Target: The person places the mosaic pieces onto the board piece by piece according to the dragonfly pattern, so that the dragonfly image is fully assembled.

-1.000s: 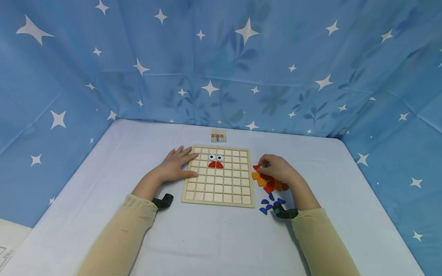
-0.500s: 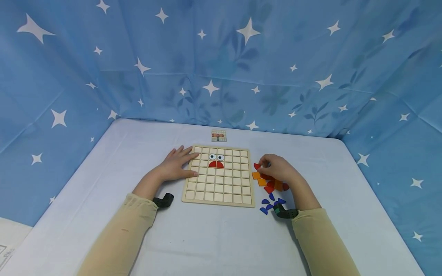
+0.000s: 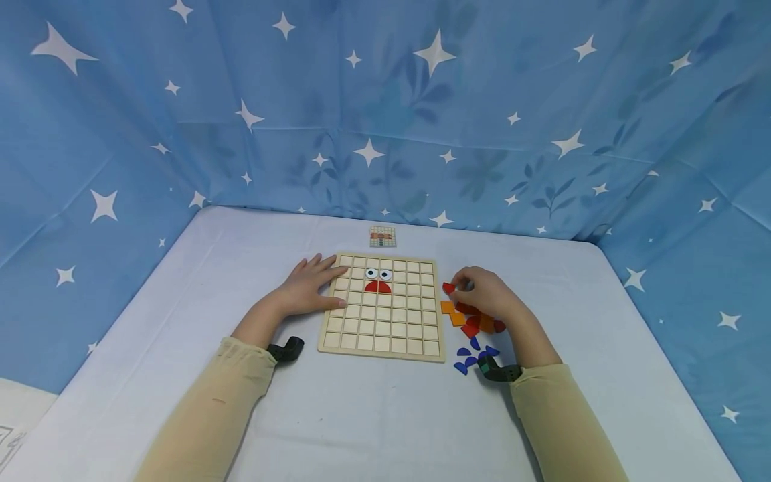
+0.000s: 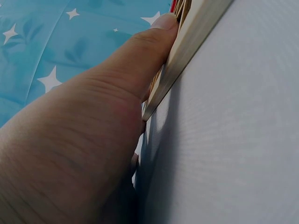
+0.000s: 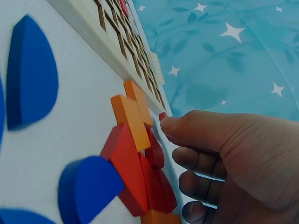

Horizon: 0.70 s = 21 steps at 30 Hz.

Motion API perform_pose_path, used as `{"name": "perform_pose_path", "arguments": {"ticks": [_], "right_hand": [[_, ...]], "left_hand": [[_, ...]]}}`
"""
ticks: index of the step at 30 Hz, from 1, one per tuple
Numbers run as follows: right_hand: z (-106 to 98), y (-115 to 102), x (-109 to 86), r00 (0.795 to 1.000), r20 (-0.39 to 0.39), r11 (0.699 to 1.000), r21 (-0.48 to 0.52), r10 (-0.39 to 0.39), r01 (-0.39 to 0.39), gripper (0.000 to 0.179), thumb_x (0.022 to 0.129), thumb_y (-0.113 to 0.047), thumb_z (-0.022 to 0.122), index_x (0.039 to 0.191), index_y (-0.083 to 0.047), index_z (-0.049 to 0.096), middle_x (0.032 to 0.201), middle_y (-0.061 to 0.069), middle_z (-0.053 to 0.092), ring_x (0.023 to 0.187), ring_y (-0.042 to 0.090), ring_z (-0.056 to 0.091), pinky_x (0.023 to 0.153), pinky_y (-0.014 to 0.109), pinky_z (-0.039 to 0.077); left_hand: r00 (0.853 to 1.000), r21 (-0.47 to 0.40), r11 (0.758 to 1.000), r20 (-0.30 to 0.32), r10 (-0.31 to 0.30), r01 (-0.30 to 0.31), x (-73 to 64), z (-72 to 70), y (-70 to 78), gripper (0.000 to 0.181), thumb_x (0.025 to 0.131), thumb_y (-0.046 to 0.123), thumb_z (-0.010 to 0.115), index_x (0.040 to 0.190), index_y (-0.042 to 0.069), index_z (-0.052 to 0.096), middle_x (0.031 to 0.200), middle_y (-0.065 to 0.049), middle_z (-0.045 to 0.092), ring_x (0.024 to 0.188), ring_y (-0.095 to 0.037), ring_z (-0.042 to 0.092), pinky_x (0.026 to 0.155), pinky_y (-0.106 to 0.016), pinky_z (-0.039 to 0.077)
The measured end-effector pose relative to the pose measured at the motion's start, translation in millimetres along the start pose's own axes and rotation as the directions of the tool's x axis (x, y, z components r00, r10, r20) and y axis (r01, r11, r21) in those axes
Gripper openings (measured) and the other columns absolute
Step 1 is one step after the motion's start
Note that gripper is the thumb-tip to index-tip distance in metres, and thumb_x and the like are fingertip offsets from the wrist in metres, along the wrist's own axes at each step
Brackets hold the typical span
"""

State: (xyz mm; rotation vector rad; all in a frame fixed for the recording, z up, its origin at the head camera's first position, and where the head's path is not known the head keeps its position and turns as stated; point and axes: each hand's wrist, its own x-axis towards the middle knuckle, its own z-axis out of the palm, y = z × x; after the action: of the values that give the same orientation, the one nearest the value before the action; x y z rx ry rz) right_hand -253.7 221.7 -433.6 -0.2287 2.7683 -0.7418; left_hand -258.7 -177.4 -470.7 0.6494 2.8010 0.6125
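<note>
A square wooden grid board [image 3: 381, 341] lies on the white table. Two round eye tiles [image 3: 378, 274] and a red tiled shape [image 3: 377, 287], like two quarter circles side by side, sit in its upper cells. My left hand [image 3: 307, 288] rests over the board's left edge, fingers spread and thumb [image 4: 140, 51] on the frame. Right of the board, my right hand [image 3: 484, 292] pinches a small red tile [image 3: 448, 288] between thumb and finger; in the right wrist view its end [image 5: 162, 115] shows at the thumb tip. Other red tiles [image 5: 126, 163] and orange tiles [image 5: 131, 121] lie under that hand.
Several blue half-round tiles [image 3: 463, 352] are scattered nearer me, below the right hand. A small picture card [image 3: 383, 236] lies behind the board. A blue curtain [image 3: 385, 120] with white stars hangs around the table's back and sides.
The red tile at my right fingertips has turned and shifted slightly away from me. My right hand has moved very little; my left hand stays on the board.
</note>
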Motion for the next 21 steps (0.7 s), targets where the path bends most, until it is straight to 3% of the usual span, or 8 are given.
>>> {"name": "perform_pose_path", "arguments": {"ticks": [14,21], "right_hand": [[-2,-28,-1.8,0.996,0.005,0.996,-0.003,-0.090,0.090,0.025,0.093,-0.031,0.068,0.112,-0.016,0.065,0.101,0.005,0.062,0.077,0.020,0.060,0.066,0.029,0.053],[7,-47,3.7,0.989,0.028,0.990,0.014,-0.144,0.144,0.024,0.093,-0.032,0.068,0.111,-0.016,0.066,0.101,0.004,0.061,0.081,0.021,0.055,0.061,0.029,0.050]], "left_hand": [[1.000,-0.003,1.000,-0.002,0.001,-0.001,-2.1,-3.0,2.2,0.087,0.084,0.068,0.063,0.156,0.029,0.033,0.167,-0.006,0.015,0.155,-0.035,0.002,0.124,-0.054,-0.003],[1.000,0.009,1.000,-0.006,0.008,-0.008,-2.5,-3.3,3.5,0.087,0.084,0.068,0.063,0.156,0.028,0.034,0.167,-0.008,0.016,0.154,-0.037,0.003,0.124,-0.055,-0.002]]}}
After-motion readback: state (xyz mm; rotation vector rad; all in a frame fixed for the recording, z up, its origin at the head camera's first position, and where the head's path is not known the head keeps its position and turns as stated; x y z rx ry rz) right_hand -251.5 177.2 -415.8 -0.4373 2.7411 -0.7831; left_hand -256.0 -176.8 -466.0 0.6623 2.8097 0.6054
